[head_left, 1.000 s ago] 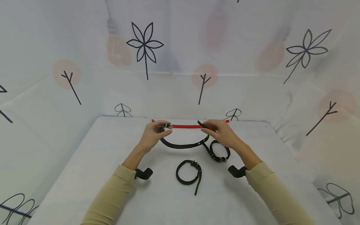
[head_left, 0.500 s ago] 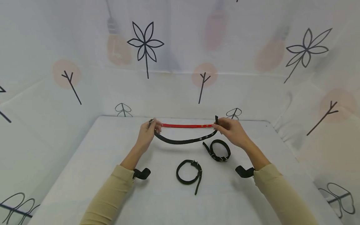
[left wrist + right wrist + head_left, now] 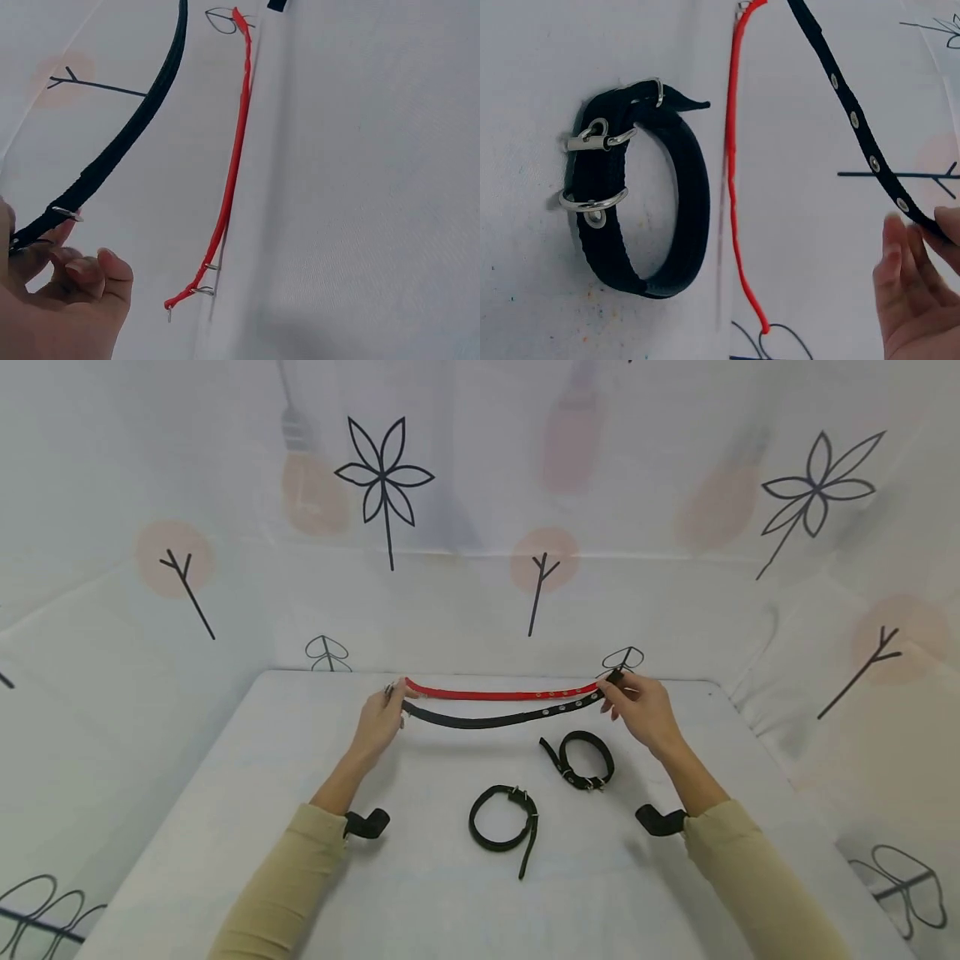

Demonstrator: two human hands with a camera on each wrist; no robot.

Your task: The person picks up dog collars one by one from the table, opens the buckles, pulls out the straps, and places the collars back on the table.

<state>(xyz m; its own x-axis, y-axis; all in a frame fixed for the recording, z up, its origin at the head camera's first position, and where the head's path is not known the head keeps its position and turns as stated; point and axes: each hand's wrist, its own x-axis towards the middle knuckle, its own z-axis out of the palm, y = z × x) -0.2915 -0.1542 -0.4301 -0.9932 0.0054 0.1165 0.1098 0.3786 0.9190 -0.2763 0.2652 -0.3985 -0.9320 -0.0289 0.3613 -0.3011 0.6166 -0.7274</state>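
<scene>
A black collar (image 3: 480, 722), unbuckled, sags in a shallow arc between my two hands above the far part of the table. My left hand (image 3: 378, 722) grips its buckle end; metal rings show beside the fingers in the left wrist view. With thumb and fingers, my right hand (image 3: 643, 708) pinches the end with the eyelets (image 3: 874, 163). Just beyond it, a red collar (image 3: 495, 697) lies stretched out along the table's far edge, its metal fittings toward the left.
Two more black collars lie buckled into loops on the white table (image 3: 420, 893): one near the middle (image 3: 495, 846), the other (image 3: 694, 202) nearer my right hand. A printed white cloth (image 3: 465, 618) hangs behind and at the sides.
My hands have moved apart, left hand leftward and right hand rightward, drawing the black collar out straighter. Its middle has risen closer to the red collar in the head view.
</scene>
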